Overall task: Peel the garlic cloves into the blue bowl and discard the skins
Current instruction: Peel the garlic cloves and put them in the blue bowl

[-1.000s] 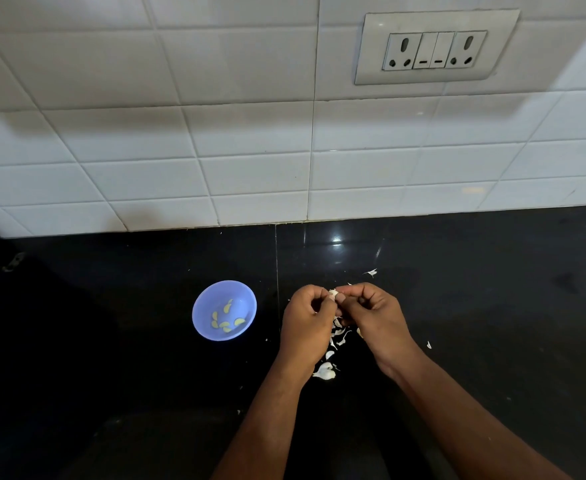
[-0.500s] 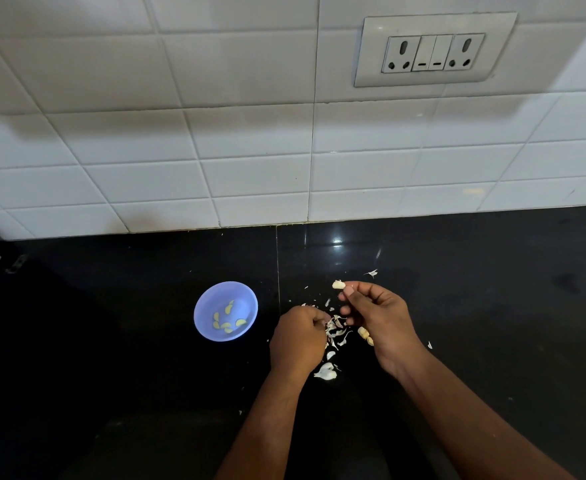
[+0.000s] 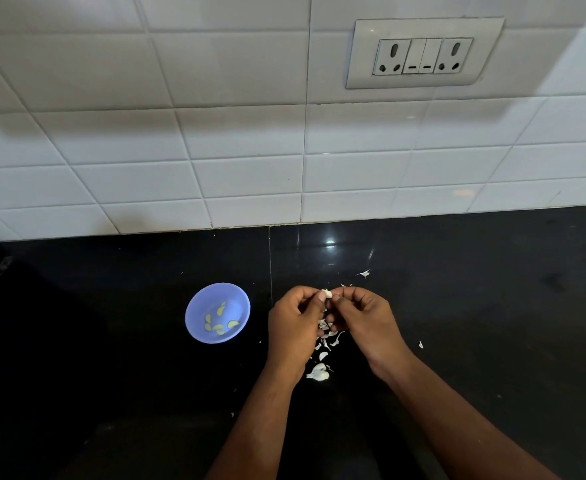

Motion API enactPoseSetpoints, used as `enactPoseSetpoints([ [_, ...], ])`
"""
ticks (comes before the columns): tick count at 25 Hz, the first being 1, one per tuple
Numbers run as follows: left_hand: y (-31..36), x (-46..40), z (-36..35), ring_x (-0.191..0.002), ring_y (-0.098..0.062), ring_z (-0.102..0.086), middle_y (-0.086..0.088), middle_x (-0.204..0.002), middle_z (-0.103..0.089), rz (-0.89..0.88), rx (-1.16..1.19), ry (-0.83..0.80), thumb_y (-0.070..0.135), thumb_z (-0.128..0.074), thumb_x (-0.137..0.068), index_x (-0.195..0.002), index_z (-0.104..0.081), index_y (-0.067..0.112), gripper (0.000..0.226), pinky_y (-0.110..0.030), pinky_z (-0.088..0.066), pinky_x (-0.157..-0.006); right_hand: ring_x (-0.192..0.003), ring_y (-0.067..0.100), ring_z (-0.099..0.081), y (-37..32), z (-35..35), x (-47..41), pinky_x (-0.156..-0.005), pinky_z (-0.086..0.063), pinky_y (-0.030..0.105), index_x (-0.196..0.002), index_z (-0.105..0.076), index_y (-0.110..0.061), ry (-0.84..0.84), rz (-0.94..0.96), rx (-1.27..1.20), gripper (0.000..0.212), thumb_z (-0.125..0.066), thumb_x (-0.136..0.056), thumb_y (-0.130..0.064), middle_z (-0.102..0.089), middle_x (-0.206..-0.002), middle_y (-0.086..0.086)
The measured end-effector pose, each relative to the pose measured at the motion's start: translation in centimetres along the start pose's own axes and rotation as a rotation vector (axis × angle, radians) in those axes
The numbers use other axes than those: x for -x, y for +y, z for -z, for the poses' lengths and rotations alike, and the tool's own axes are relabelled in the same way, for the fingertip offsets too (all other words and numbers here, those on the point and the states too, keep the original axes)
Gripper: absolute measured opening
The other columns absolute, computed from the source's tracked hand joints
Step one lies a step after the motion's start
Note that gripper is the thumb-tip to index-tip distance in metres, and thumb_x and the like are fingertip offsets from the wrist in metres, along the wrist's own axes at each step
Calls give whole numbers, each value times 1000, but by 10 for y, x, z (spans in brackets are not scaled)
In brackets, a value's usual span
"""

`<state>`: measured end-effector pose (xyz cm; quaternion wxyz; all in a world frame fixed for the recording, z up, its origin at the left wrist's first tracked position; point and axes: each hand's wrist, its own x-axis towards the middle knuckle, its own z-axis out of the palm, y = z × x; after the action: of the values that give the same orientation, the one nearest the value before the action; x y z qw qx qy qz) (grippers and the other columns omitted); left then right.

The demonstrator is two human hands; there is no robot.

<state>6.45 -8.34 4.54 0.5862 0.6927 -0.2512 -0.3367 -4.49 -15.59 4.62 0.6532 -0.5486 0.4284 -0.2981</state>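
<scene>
A small white garlic clove [image 3: 326, 293] is pinched between the fingertips of both hands above the black counter. My left hand [image 3: 293, 323] holds it from the left with curled fingers, and my right hand [image 3: 364, 318] pinches it from the right. The blue bowl [image 3: 194, 329] stands on the counter just left of my left hand, with several yellowish peeled cloves [image 3: 219, 323] inside. Loose white garlic skins [image 3: 326, 341] lie scattered on the counter beneath and between the hands. A larger white piece of garlic [image 3: 318, 372] lies nearer to me, by my left wrist.
The black countertop [image 3: 492, 323] runs back to a white tiled wall [image 3: 215, 150] with a switch and socket plate [image 3: 423, 53]. Stray skin flakes [image 3: 364, 273] lie behind the hands and another flake [image 3: 421, 345] lies to the right. A dark object sits at the right edge.
My left hand dropped toward the skins half a second ago, and now it is back up at my right hand, both pinching the clove together.
</scene>
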Motion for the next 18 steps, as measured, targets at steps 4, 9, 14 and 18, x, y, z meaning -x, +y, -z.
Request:
enactPoseSetpoints([
  [4, -3, -1, -1, -69, -19, -70, 4, -81, -74, -73, -89, 24, 19, -69, -100, -84, -71, 21, 16, -38, -60, -66, -78, 26, -75, 5, 4, -2, -78, -63, 45, -95, -78, -21, 30, 85, 271, 13, -66, -98, -18, -78, -83, 5],
  [9, -9, -2, 0, -69, -8, -65, 2, -79, -71, 19, 5, -115, 11, -64, -102, -90, -71, 15, 15, -29, -55, -61, -63, 22, -67, -1, 11, -3, -63, -56, 36, -77, -72, -19, 37, 121, 482, 15, -68, -92, -21, -72, -69, 4],
  [14, -12, -7, 5, -70, -12, -62, -4, -77, -68, 219, 313, -273, 8, -62, -103, -93, -74, 9, 16, -27, -53, -60, -59, 18, -63, -5, 5, -2, -57, -56, 28, -73, -69, -5, -84, -169, 26, 29, -61, -100, -12, -67, -65, 10],
  [18, -11, -11, 9, -64, -11, -61, -6, -74, -66, 356, 396, -271, 11, -63, -103, -91, -73, 7, 16, -25, -54, -57, -55, 17, -63, -4, 3, -5, -53, -55, 25, -72, -67, -4, -122, -337, -137, 30, -58, -101, -10, -66, -66, 12],
])
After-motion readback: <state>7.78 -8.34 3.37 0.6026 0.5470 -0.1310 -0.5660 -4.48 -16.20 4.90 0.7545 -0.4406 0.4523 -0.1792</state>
